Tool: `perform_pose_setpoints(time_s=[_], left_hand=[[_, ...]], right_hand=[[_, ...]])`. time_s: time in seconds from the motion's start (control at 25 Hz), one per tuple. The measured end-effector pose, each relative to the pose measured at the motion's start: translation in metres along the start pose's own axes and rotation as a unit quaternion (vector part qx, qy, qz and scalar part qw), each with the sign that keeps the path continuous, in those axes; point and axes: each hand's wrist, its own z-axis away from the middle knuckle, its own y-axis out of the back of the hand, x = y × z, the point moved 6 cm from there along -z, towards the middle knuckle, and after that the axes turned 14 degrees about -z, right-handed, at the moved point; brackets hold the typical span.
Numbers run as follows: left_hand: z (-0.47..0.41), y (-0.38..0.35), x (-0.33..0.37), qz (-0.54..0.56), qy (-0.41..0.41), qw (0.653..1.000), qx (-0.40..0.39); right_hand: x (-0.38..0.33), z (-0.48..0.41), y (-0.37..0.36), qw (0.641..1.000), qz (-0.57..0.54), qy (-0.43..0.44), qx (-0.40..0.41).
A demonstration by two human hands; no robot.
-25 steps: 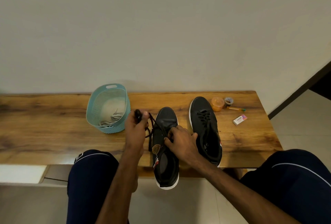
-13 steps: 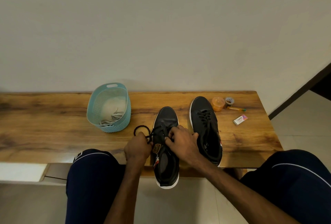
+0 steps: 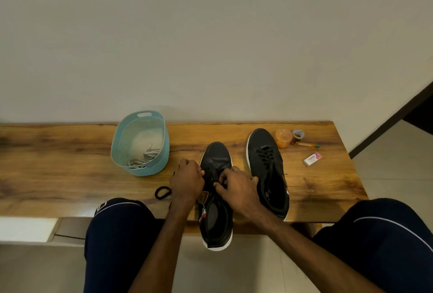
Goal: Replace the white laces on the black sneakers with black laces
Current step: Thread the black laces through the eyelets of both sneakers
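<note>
Two black sneakers lie on a wooden bench (image 3: 70, 175). The near sneaker (image 3: 216, 220) overhangs the bench's front edge. My left hand (image 3: 187, 181) and my right hand (image 3: 236, 187) meet over its eyelets, fingers curled on the black lace (image 3: 212, 175). A loose loop of that black lace (image 3: 162, 193) lies on the wood left of my left hand. The far sneaker (image 3: 269, 170) stands to the right, threaded with black lace. White laces (image 3: 145, 156) sit in a teal basket (image 3: 140, 168).
An orange lidded jar (image 3: 283, 138), a small dark jar (image 3: 298, 135), a pen (image 3: 307, 145) and a white eraser box (image 3: 312, 159) lie at the bench's right end. My knees flank the bench front. A wall rises right behind the bench.
My left hand has come down from a raised position to the sneaker's eyelets. The black lace loop has dropped onto the bench. My right hand stays on the sneaker.
</note>
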Motion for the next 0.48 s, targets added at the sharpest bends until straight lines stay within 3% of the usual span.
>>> perform_pose_setpoints(time_s=[0.08, 0.2, 0.28, 0.4, 0.48], left_hand=[[-0.008, 0.007, 0.002, 0.118, 0.013, 0.992, -0.05], [-0.006, 0.039, 0.005, 0.434, 0.087, 0.891, -0.104], [0.0, 0.063, 0.004, 0.521, 0.076, 0.843, -0.109], [0.017, 0.078, 0.003, 0.606, 0.012, 0.779, -0.159], [0.027, 0.081, 0.005, 0.673, -0.01, 0.713, -0.196]], right_hand=[[0.0, -0.002, 0.0, 1.0, 0.001, -0.002, -0.004], [0.0, -0.004, 0.002, 1.0, -0.007, -0.01, -0.008], [-0.007, -0.006, 0.007, 0.999, -0.044, 0.018, 0.008], [-0.034, -0.01, 0.014, 0.967, -0.222, 0.123, 0.003], [-0.056, -0.007, 0.009, 0.923, -0.343, 0.158, -0.075]])
